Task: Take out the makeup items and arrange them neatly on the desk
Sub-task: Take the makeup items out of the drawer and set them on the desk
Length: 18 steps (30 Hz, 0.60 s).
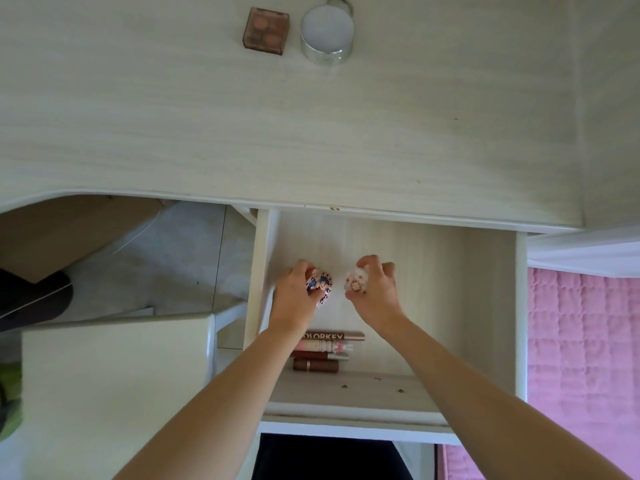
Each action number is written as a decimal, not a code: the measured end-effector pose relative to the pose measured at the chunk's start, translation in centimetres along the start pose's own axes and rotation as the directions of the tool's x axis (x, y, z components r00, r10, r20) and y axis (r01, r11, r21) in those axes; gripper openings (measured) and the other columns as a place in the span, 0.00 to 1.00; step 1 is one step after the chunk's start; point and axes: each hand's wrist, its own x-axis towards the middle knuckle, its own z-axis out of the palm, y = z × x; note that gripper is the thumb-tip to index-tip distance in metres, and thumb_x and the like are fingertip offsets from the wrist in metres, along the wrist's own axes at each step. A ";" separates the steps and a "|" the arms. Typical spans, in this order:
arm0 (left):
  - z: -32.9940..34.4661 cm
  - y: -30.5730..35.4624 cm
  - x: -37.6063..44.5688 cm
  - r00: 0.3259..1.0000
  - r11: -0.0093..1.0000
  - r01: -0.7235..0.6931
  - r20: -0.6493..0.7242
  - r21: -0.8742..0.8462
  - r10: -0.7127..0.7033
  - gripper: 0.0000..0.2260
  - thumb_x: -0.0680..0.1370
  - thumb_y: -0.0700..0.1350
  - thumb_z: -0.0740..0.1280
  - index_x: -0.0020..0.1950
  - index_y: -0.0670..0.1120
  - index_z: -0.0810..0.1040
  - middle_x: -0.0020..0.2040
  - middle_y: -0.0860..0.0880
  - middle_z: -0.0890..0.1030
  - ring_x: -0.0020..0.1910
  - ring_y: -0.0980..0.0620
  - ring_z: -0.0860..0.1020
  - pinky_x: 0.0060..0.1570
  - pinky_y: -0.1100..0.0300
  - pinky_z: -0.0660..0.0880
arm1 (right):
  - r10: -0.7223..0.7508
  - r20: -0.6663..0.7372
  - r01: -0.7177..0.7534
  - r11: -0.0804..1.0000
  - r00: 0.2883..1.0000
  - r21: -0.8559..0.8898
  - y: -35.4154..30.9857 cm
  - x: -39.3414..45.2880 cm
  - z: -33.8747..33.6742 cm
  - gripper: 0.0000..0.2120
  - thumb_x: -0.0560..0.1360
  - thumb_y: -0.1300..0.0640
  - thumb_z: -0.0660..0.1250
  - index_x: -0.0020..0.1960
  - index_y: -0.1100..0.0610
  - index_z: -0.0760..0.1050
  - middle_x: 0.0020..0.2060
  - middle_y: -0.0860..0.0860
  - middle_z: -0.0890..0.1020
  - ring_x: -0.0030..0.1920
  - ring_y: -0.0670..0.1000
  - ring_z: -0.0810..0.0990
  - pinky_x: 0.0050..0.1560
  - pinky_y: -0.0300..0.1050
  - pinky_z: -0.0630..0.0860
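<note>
Two hands, left [294, 289] gripping a patterned compact [320, 284], right [375, 289] a floral one [356, 282], inside the drawer [485, 306], table [311, 133] straight ahead.

Soft, even daylight; wide-angle bowing at edges.

**Pale wood, pink accents**

The desk [173, 126] and open drawer [467, 306] are pale whitish wood grain. Near the desk's far edge sit a brown-pink palette [266, 31] and a silver tin [327, 36] with a white lid. One pouch [320, 284] is pink with a dark blue pattern; the other [356, 282] is cream with pink spots. The tubes [323, 349] are brown, pink and dark red. The quilt [581, 341] is pink.
</note>
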 end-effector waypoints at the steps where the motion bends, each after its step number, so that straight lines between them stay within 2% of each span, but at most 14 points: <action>1: -0.2 0.2 -0.6 1.000 0.998 0.025 -0.011 -0.051 -0.026 0.16 0.72 0.39 0.72 0.57 0.46 0.74 0.52 0.46 0.78 0.48 0.51 0.75 0.46 0.64 0.71 | 0.028 -0.019 -0.028 0.999 0.999 0.035 -0.2 -0.6 -0.3 0.25 0.69 0.67 0.71 0.62 0.53 0.68 0.58 0.54 0.65 0.55 0.57 0.72 0.51 0.42 0.74; 4: -1.3 0.9 -2.5 0.995 0.974 0.065 -0.058 -0.215 -0.080 0.17 0.71 0.38 0.73 0.58 0.47 0.76 0.51 0.50 0.79 0.49 0.53 0.76 0.44 0.76 0.70 | 0.077 -0.052 -0.069 0.988 0.996 0.140 -1.1 -2.7 -1.3 0.23 0.71 0.66 0.70 0.62 0.52 0.71 0.56 0.53 0.66 0.50 0.53 0.74 0.45 0.37 0.70; 6: -2.3 1.6 -3.7 0.993 0.942 0.067 -0.068 -0.328 -0.094 0.17 0.71 0.40 0.74 0.58 0.50 0.76 0.49 0.56 0.79 0.47 0.59 0.78 0.41 0.79 0.70 | 0.057 -0.045 -0.050 0.989 0.997 0.141 -1.9 -4.3 -2.2 0.23 0.73 0.63 0.69 0.65 0.49 0.72 0.56 0.52 0.68 0.49 0.49 0.73 0.48 0.35 0.67; 8: -3.7 2.5 -4.7 0.991 0.913 0.058 -0.090 -0.403 -0.103 0.18 0.71 0.42 0.75 0.58 0.55 0.75 0.48 0.62 0.77 0.47 0.65 0.77 0.42 0.77 0.72 | 0.015 -0.051 -0.009 0.993 0.999 0.116 -2.8 -5.8 -3.2 0.23 0.74 0.58 0.69 0.67 0.45 0.71 0.57 0.51 0.71 0.50 0.46 0.71 0.51 0.36 0.66; 10: -5.1 3.3 -5.5 0.986 0.885 0.049 -0.119 -0.463 -0.117 0.19 0.71 0.44 0.75 0.58 0.57 0.74 0.48 0.62 0.77 0.46 0.65 0.78 0.43 0.70 0.76 | -0.009 -0.070 0.020 0.989 0.997 0.147 -4.1 -7.0 -4.1 0.23 0.74 0.55 0.69 0.67 0.43 0.71 0.56 0.50 0.72 0.49 0.45 0.72 0.51 0.37 0.68; 12: -6.6 4.1 -5.9 0.982 0.862 0.033 -0.144 -0.507 -0.122 0.19 0.70 0.44 0.75 0.56 0.57 0.74 0.49 0.60 0.79 0.46 0.62 0.79 0.44 0.66 0.78 | -0.032 -0.088 0.050 0.977 0.996 0.206 -5.7 -7.7 -5.1 0.23 0.73 0.54 0.70 0.66 0.42 0.71 0.55 0.49 0.75 0.48 0.44 0.75 0.50 0.38 0.71; 15: -9.1 5.5 -5.5 0.982 0.819 0.004 -0.150 -0.574 -0.110 0.18 0.70 0.41 0.75 0.57 0.53 0.76 0.51 0.52 0.81 0.48 0.54 0.81 0.47 0.56 0.80 | -0.064 -0.132 0.098 0.957 0.989 0.272 -8.4 -7.5 -6.7 0.24 0.71 0.54 0.72 0.65 0.45 0.71 0.52 0.49 0.79 0.49 0.47 0.78 0.49 0.42 0.76; 17: -10.8 6.6 -4.9 0.984 0.802 -0.032 -0.159 -0.596 -0.079 0.18 0.71 0.40 0.75 0.57 0.52 0.77 0.51 0.52 0.81 0.46 0.56 0.82 0.46 0.57 0.81 | -0.074 -0.168 0.121 0.949 0.983 0.289 -10.2 -6.7 -7.6 0.24 0.70 0.55 0.74 0.64 0.48 0.72 0.52 0.48 0.79 0.49 0.47 0.78 0.48 0.40 0.76; 18: -11.7 7.2 -4.5 0.984 0.796 -0.056 -0.169 -0.603 -0.058 0.17 0.71 0.39 0.74 0.57 0.53 0.77 0.50 0.52 0.82 0.45 0.58 0.82 0.46 0.59 0.81 | -0.079 -0.178 0.131 0.944 0.981 0.303 -11.0 -6.3 -8.0 0.24 0.70 0.55 0.74 0.64 0.48 0.72 0.52 0.47 0.79 0.48 0.46 0.78 0.45 0.35 0.75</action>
